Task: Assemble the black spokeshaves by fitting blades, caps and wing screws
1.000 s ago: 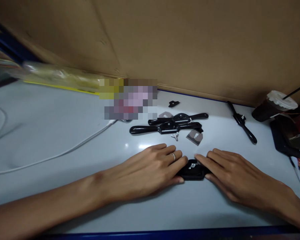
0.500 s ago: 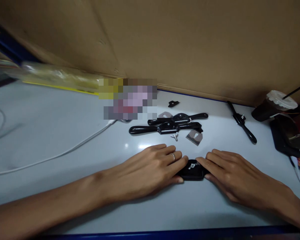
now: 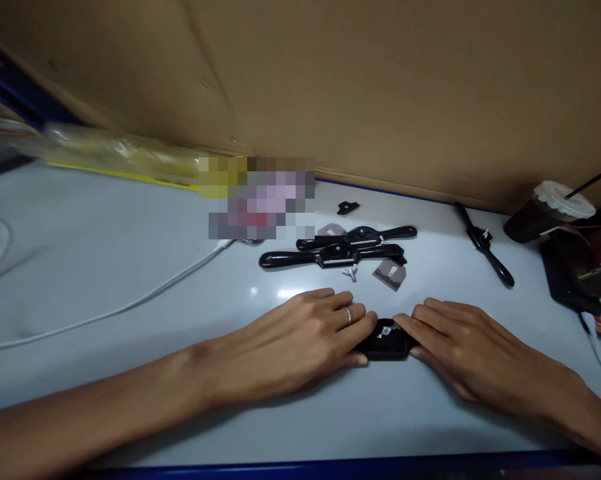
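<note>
A black spokeshave [image 3: 384, 343] lies low over the table, its middle body and a silver screw showing between my hands. My left hand [image 3: 325, 330], with a ring on one finger, is closed around its left handle. Around the right handle my right hand [image 3: 453, 340] is closed too; both handles are mostly hidden by fingers. Beyond them lie two more spokeshaves, a nearer one [image 3: 337, 253] and a farther one [image 3: 357, 235]. Close to these are a flat grey blade [image 3: 391, 273], a silver wing screw [image 3: 350, 273], another blade [image 3: 330, 230] partly covered, and a small black cap piece [image 3: 347, 207].
Another spokeshave [image 3: 483, 243] rests at the right, by a lidded plastic cup [image 3: 545, 210] with a straw. A white cable [image 3: 175, 277] runs leftward from a blurred-out item [image 3: 267, 203]. Plastic wrapping [image 3: 125, 157] lies along the cardboard wall [image 3: 380, 87].
</note>
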Tool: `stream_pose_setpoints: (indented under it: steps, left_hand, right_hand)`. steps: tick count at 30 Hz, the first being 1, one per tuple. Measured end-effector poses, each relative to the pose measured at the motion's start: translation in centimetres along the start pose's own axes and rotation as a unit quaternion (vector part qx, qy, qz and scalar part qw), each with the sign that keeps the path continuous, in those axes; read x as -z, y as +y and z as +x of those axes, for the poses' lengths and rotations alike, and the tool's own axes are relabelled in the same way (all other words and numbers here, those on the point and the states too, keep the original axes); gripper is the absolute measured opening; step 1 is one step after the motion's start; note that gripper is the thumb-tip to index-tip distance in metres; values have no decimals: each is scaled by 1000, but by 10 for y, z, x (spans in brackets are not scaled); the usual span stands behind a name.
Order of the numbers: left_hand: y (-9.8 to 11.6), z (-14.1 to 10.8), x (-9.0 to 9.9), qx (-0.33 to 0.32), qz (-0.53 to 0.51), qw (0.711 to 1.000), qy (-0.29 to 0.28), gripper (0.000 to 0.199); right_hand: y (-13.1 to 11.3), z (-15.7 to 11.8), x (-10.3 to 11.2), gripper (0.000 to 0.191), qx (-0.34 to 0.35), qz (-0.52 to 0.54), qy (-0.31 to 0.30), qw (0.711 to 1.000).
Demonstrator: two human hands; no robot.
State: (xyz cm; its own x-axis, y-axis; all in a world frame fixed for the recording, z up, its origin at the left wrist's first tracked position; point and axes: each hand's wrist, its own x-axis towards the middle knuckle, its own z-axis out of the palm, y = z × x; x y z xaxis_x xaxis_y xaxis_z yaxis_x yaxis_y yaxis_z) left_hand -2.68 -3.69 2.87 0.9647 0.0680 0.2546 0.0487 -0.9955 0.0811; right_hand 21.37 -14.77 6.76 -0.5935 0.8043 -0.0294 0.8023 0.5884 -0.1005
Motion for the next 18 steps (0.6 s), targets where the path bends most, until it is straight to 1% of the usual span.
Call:
stream_pose_setpoints:
  steps: [9, 18]
  left_hand:
    - [-1, 0, -1, 0, -8, 1000, 4, 21]
    - [0, 1, 1, -4, 1, 1000, 10, 19]
  right_hand:
    - [0, -1, -1, 35, -2, 1, -5, 1000]
    - [0, -1, -1, 32, 5, -7, 5, 1000]
